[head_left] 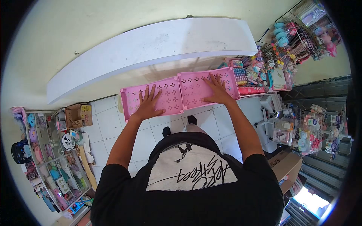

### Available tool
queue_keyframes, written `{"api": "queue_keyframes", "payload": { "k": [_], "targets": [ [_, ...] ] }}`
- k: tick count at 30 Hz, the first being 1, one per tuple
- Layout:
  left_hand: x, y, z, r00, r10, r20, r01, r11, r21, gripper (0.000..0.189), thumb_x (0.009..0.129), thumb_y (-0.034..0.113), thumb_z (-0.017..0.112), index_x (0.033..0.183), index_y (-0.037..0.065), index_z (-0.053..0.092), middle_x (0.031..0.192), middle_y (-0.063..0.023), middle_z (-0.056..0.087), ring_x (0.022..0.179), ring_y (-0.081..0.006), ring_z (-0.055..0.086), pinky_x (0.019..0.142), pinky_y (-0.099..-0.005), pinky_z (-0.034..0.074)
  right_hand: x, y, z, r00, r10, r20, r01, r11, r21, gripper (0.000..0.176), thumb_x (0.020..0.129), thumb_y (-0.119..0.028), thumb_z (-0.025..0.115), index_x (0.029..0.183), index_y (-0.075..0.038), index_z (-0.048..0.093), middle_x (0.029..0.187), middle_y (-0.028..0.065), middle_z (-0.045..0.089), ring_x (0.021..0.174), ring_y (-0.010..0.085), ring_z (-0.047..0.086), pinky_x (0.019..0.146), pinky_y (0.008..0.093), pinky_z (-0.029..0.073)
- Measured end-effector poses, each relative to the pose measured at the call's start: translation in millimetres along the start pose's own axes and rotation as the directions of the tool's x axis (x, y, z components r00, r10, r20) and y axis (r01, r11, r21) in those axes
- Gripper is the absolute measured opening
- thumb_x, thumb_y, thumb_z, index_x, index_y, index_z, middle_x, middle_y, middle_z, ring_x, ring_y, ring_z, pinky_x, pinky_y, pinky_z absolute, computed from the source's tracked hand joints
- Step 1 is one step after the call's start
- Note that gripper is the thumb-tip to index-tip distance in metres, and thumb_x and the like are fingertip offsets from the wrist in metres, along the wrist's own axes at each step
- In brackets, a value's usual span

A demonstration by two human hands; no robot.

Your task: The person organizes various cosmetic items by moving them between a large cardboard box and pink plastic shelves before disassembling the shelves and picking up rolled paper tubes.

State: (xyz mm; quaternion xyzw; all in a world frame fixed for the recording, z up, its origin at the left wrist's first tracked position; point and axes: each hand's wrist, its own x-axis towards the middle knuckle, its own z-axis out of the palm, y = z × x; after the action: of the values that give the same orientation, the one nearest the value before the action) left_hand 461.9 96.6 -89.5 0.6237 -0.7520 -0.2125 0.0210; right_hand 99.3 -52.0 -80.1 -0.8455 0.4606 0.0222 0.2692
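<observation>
Two pink plastic baskets or trays with flower-shaped holes stand side by side in front of me, the left one (168,98) and the right one (192,84) meeting along their shared edge. My left hand (148,104) lies on the left pink piece with its fingers spread. On the right pink piece rests my right hand (218,91), fingers also spread. Neither hand is wrapped round anything. The undersides of both pink pieces are hidden.
A long white shelf (158,43) runs along the wall beyond the pink pieces. Goods hang on racks (298,41) at the right. An open cardboard box (284,167) is at the lower right. Left are a glass display case (56,169) and another box (81,115).
</observation>
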Motion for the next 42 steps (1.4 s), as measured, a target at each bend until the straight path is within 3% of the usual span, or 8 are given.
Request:
{"api": "queue_keyframes", "payload": {
  "k": [34, 36, 37, 38, 39, 40, 41, 42],
  "targets": [
    [-8, 3, -14, 1.000, -0.029, 0.002, 0.029, 0.998, -0.052, 0.097, 0.075, 0.054, 0.070, 0.153, 0.020, 0.023, 0.161, -0.0118, -0.001, 0.147, -0.0359, -0.008, 0.112, -0.0613, -0.006, -2, -6, 4, 1.000, 0.015, -0.010, -0.015, 1.000, -0.004, 0.105, 0.062, -0.054, 0.080, 0.150, -0.023, 0.031, 0.161, 0.0138, 0.003, 0.146, 0.0418, -0.006, 0.112, 0.0642, 0.004],
    [-10, -5, -20, 0.990, 0.014, -0.143, -0.034, 0.990, -0.138, 0.076, 0.081, 0.037, 0.071, 0.146, 0.015, 0.038, 0.156, -0.0157, 0.023, 0.145, -0.0351, 0.018, 0.114, -0.0568, 0.014, -6, -14, -4, 1.000, 0.002, -0.026, -0.003, 0.999, -0.037, 0.093, 0.068, -0.048, 0.079, 0.146, -0.019, 0.038, 0.159, 0.0153, 0.014, 0.147, 0.0395, 0.004, 0.113, 0.0624, 0.008],
    [-14, -13, -26, 0.990, 0.008, -0.140, -0.028, 0.990, -0.135, 0.076, 0.081, 0.037, 0.071, 0.146, 0.015, 0.038, 0.156, -0.0157, 0.023, 0.145, -0.0351, 0.018, 0.114, -0.0568, 0.014, -5, -13, -2, 1.000, -0.002, -0.023, 0.002, 0.999, -0.032, 0.093, 0.068, -0.048, 0.079, 0.146, -0.019, 0.038, 0.159, 0.0153, 0.014, 0.147, 0.0395, 0.004, 0.113, 0.0624, 0.008],
    [-23, -24, -34, 0.961, -0.029, -0.274, -0.068, 0.938, -0.340, 0.064, 0.084, 0.029, 0.069, 0.141, 0.012, 0.044, 0.148, -0.0161, 0.037, 0.138, -0.0329, 0.031, 0.110, -0.0509, 0.025, -5, -12, 0, 0.991, -0.054, -0.125, 0.065, 0.995, 0.081, 0.083, 0.071, -0.043, 0.078, 0.141, -0.016, 0.044, 0.154, 0.0160, 0.023, 0.144, 0.0384, 0.014, 0.113, 0.0592, 0.015],
    [-31, -23, -47, 0.914, -0.098, -0.394, -0.134, 0.843, -0.521, 0.052, 0.087, 0.021, 0.067, 0.135, 0.009, 0.051, 0.139, -0.0165, 0.050, 0.131, -0.0306, 0.045, 0.106, -0.0451, 0.036, -5, -17, 0, 0.969, -0.094, -0.227, 0.138, 0.973, 0.186, 0.073, 0.074, -0.037, 0.078, 0.136, -0.013, 0.049, 0.150, 0.0166, 0.033, 0.142, 0.0373, 0.025, 0.113, 0.0560, 0.021],
    [-42, -22, -59, 0.809, -0.179, -0.560, -0.118, 0.884, -0.453, 0.038, 0.091, 0.016, 0.062, 0.127, 0.005, 0.057, 0.121, -0.0127, 0.062, 0.113, -0.0244, 0.058, 0.094, -0.0338, 0.046, -5, -24, 3, 0.970, -0.106, -0.217, 0.149, 0.970, 0.190, 0.073, 0.074, -0.037, 0.078, 0.136, -0.013, 0.049, 0.150, 0.0166, 0.033, 0.142, 0.0373, 0.025, 0.113, 0.0560, 0.021],
    [-52, -28, -59, 0.806, -0.197, -0.558, -0.099, 0.885, -0.455, 0.038, 0.091, 0.016, 0.062, 0.127, 0.005, 0.057, 0.121, -0.0127, 0.062, 0.113, -0.0244, 0.058, 0.094, -0.0338, 0.046, -7, -43, -2, 0.952, -0.109, -0.287, 0.192, 0.942, 0.277, 0.061, 0.078, -0.033, 0.075, 0.129, -0.010, 0.054, 0.143, 0.0163, 0.040, 0.135, 0.0359, 0.034, 0.111, 0.0512, 0.027],
    [-63, -38, -59, 0.709, -0.413, -0.572, 0.001, 0.811, -0.584, 0.037, 0.091, 0.017, 0.061, 0.126, 0.004, 0.057, 0.119, -0.0130, 0.063, 0.110, -0.0238, 0.059, 0.093, -0.0335, 0.046, -8, -61, -4, 0.929, -0.108, -0.353, 0.240, 0.903, 0.357, 0.049, 0.081, -0.028, 0.073, 0.123, -0.007, 0.058, 0.137, 0.0161, 0.047, 0.129, 0.0345, 0.044, 0.108, 0.0464, 0.033]
  ]
}}
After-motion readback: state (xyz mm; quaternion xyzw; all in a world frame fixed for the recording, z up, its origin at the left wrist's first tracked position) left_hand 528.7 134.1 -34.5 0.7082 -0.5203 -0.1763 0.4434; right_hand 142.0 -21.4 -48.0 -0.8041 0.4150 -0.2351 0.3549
